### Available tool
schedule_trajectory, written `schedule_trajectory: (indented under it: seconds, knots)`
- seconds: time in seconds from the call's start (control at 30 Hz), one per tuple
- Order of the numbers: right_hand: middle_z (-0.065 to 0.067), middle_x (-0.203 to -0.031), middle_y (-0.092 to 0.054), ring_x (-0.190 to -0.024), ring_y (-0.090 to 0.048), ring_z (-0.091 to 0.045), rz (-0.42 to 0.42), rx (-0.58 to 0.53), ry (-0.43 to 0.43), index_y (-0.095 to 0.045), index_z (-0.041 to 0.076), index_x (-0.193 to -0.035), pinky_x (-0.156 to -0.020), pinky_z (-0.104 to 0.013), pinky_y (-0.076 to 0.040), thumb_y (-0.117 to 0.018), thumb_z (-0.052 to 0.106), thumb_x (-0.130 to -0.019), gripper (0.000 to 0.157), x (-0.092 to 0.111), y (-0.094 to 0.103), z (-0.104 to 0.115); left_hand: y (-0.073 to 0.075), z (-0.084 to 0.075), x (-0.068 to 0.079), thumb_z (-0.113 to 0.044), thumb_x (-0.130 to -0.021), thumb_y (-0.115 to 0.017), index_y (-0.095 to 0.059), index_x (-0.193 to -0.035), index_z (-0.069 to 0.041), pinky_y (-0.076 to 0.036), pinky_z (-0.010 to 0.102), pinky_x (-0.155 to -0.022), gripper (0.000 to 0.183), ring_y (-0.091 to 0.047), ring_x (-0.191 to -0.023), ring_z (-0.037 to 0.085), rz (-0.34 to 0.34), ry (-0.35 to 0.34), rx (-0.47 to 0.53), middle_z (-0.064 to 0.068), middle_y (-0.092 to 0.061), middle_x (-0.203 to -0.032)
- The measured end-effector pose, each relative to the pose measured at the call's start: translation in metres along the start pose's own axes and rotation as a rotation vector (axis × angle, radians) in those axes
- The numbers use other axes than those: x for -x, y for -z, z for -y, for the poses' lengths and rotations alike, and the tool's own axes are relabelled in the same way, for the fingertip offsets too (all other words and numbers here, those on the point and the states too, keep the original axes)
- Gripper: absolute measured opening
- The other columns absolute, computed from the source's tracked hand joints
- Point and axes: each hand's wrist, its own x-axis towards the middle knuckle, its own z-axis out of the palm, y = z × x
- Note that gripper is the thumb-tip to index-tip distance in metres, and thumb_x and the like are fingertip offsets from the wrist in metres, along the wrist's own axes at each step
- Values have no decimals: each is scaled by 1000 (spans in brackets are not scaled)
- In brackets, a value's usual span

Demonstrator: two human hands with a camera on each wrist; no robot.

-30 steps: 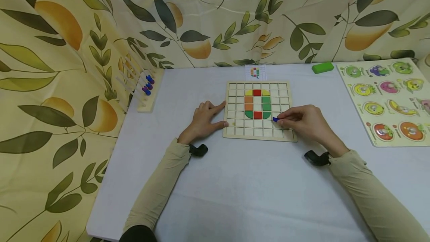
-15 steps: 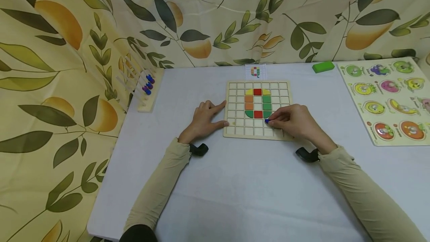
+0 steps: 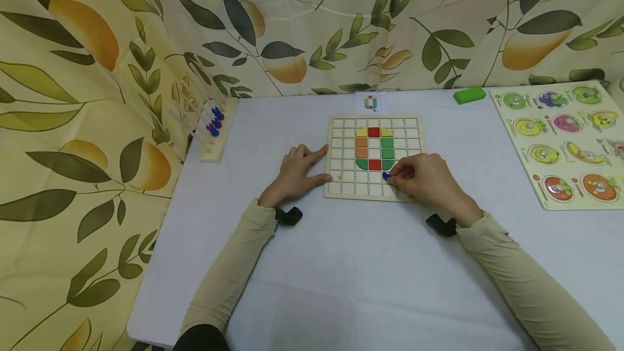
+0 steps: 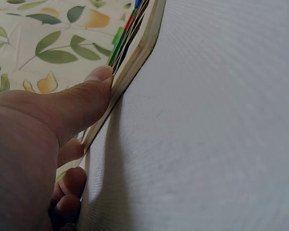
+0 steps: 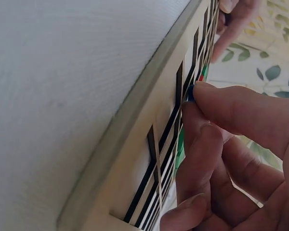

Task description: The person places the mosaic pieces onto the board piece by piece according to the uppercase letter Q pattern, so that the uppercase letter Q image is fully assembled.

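Observation:
A wooden grid board (image 3: 341, 190) lies on the table, with yellow, red, orange and green tiles set in a ring in its cells. My right hand (image 3: 425, 180) pinches a small blue tile (image 3: 386, 175) between thumb and index finger, at a cell just below the ring's lower right corner. In the right wrist view the blue tile (image 5: 191, 92) is mostly covered by the fingertips. My left hand (image 3: 296, 173) touches the board's left edge with thumb and index finger spread. Seen from the left wrist, the thumb (image 4: 94, 89) presses against the board's wooden side (image 4: 135, 62).
Behind the board lies a small pattern card (image 3: 370, 103). A green block (image 3: 469, 95) sits at the back right, beside a fruit puzzle board (image 3: 560, 140). On the far left stands a wooden peg stand (image 3: 214, 145) with blue and purple beads.
My right hand has moved left with the blue tile, from the right of the ring to a cell under its lower right corner. The left hand stays at the board's edge.

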Motion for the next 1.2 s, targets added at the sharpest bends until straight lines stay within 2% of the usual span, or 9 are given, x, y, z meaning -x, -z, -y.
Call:
schedule_trajectory:
  seconds: [0.43,0.6,0.9,1.2]
  knots:
    - [-3,-81,-74,-75,-63,-17,13,-4,9,-81,4,-96,-68,-26,-46,-84,17,-91,14,1,5,-4,1,-2,-2,-47,-99,-74,-38,-166,-22,-28,36,-88,80,-38,-98,22,4,-14,1,11,-50,-115]
    - [-2,-82,-73,-76,-62,-18,7,-8,24,-81,7,-96,-68,-26,-46,-84,18,-91,13,-4,5,-8,2,0,0,-46,-98,-75,-39,-165,-21,-30,39,-90,80,-39,-100,23,-15,-12,3,11,-50,-115]
    - [-1,-81,-73,-75,-62,-17,22,-24,0,-81,9,-94,-67,-26,-47,-81,19,-94,11,-6,3,-16,-2,3,1,-45,-97,-76,-40,-165,-21,-28,37,-89,80,-37,-98,23,-19,-14,24,11,-50,-113]
    - [-2,-83,-73,-77,-62,-17,27,-37,-13,-81,9,-95,-68,-27,-47,-80,25,-96,16,-5,5,-19,-2,1,0,-44,-97,-77,-41,-164,-20,-27,37,-88,80,-37,-97,22,-14,-11,19,10,-50,-113]
